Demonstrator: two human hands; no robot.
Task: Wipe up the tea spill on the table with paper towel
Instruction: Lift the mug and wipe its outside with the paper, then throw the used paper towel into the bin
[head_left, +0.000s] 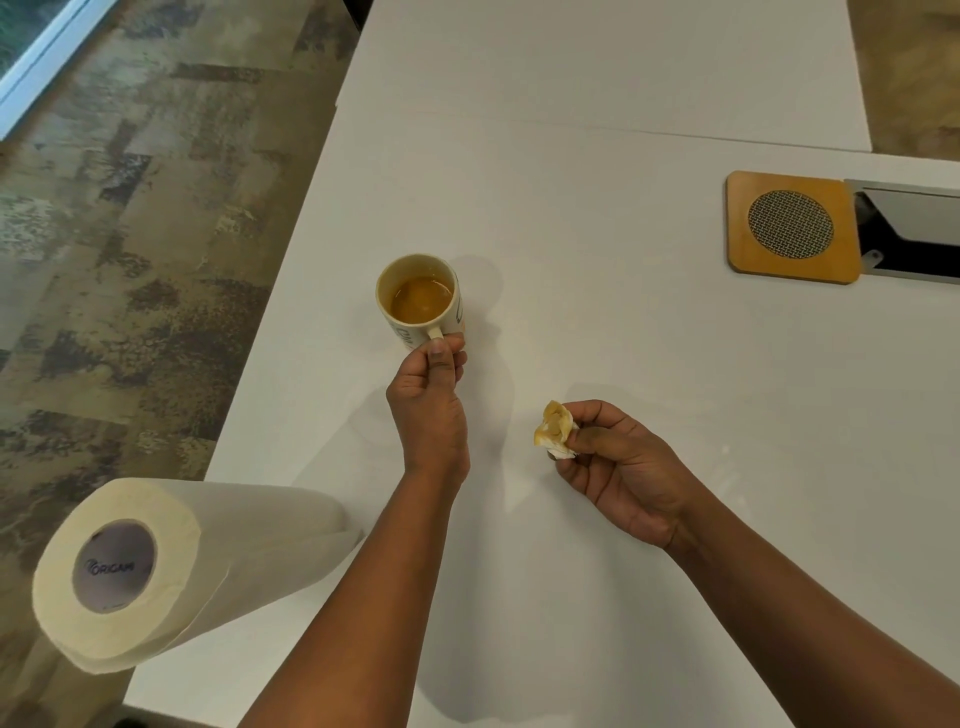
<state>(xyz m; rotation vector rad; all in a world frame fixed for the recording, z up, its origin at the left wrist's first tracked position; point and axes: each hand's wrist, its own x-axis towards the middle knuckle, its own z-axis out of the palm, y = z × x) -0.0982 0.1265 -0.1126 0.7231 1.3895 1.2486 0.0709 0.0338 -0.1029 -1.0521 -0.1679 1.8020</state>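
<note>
A white desk (623, 156) carries a paper towel roll (171, 566) lying near-left of the mug (418, 299). The left hand (431, 400) pinches the mug's handle; the right hand (618, 462), right of the mug, grips a tea-stained paper wad (553, 428).

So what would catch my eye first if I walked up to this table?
Probably the cream ceramic mug of amber tea mid-table, its handle pinched by the left hand. Just right of it, the right hand grips a crumpled, tea-stained paper towel wad. A big white paper towel roll overhangs the near-left edge.
</note>
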